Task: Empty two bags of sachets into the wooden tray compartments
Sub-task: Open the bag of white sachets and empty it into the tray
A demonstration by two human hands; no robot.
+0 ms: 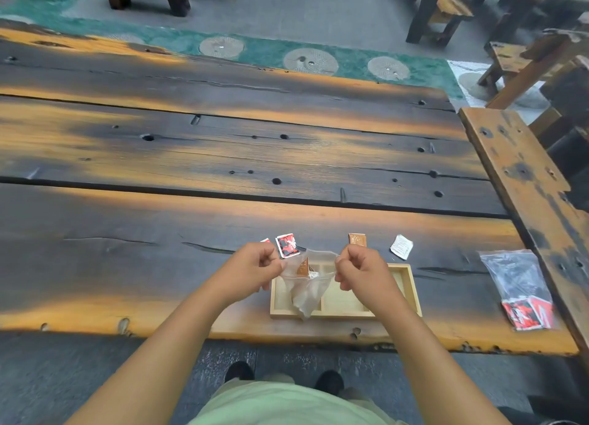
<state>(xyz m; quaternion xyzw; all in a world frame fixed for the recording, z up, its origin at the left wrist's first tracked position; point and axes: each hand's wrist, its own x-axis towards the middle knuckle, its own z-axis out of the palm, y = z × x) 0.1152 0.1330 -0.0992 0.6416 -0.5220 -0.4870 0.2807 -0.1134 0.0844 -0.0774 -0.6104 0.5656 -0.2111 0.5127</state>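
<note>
Hands: we see left hand [255,267] & right hand [360,271] each pinching the mouth of a clear bag [306,292], held over the wooden tray [406,284] on the desk [223,157]. Brown sachet [302,268] sits inside; 2nd bag [519,281] w/ red-black sachets [526,316] lies well to the right.

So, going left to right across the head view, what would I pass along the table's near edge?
left hand → clear bag → right hand → silver sachet → bag of red sachets
</note>
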